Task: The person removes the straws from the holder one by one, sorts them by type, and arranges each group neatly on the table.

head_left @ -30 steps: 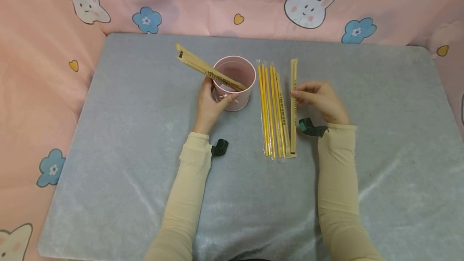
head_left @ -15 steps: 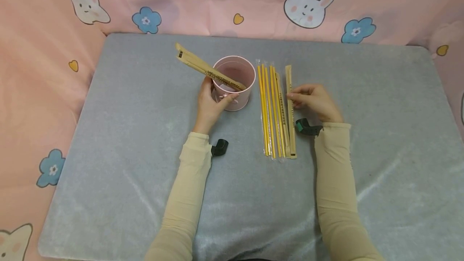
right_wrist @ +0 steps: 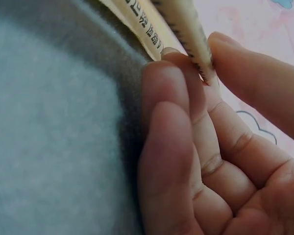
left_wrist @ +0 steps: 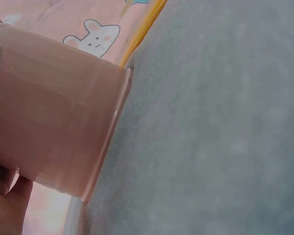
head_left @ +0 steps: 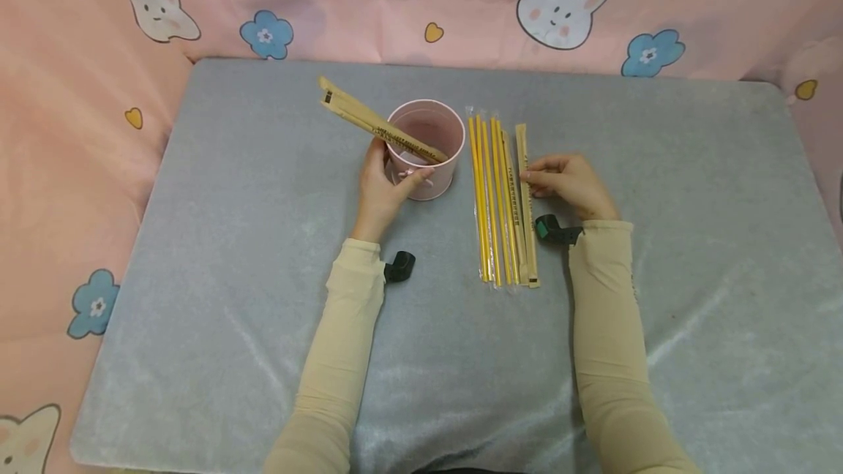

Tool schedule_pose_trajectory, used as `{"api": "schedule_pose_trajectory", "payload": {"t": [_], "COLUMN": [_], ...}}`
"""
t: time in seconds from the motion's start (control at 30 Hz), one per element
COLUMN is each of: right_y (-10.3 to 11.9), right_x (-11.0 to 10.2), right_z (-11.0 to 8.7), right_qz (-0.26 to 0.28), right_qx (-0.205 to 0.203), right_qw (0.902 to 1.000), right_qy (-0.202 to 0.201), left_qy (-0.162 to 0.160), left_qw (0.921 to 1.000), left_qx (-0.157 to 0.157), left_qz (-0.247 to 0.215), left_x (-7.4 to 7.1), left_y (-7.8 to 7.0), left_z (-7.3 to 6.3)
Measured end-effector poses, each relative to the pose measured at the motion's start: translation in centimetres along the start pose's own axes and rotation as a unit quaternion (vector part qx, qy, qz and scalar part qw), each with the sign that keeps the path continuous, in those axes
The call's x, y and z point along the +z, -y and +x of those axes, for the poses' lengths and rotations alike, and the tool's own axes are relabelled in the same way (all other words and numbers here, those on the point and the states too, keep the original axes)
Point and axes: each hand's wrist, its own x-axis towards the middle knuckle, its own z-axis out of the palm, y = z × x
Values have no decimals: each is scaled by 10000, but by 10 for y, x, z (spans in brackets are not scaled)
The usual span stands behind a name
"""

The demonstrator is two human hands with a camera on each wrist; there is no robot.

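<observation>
My left hand (head_left: 385, 192) grips a small pink bucket (head_left: 431, 185), its thumb across the front near a little bow. Brown paper-wrapped straws (head_left: 356, 110) lean out over the bucket's left rim. Between the thumb and fingers of my right hand (head_left: 573, 183) is another paper-wrapped straw (head_left: 529, 229), pinched near its middle. The right wrist view shows this pinched straw (right_wrist: 193, 36) close up, with a second printed wrapper (right_wrist: 142, 24) behind it. Left of the held straw lies a row of yellow straws (head_left: 486, 203) in clear wrap, with one paper-wrapped straw (head_left: 511, 189) at its right end.
A grey cloth-covered table (head_left: 263, 313) lies under everything. Pink curtain (head_left: 356, 6) with rabbits and flowers hangs behind and to the left. A dark wrist camera (head_left: 399, 267) sits by the left cuff, another camera (head_left: 553, 229) by the right.
My right hand has shifted left with the paper-wrapped straw, whose top has swung left and come nearer, close beside the row. The left hand and the bucket have stayed put.
</observation>
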Motion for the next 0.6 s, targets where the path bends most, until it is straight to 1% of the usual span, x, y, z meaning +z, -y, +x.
{"api": "schedule_pose_trajectory", "payload": {"t": [0.17,0.4,0.6], "right_y": [0,1,-1], "right_x": [0,0,2], "right_z": [0,-1,1], "right_qz": [5,14,-16], "right_qx": [47,68,96], "right_qw": [10000,9999,10000], "right_qy": [-22,80,-1], "left_qy": [-11,-24,-22], "left_qw": [10000,10000,10000], "left_qx": [-13,-23,-8], "left_qz": [33,38,23], "left_x": [0,0,0], "left_y": [0,0,-1], "left_z": [0,0,-1]}}
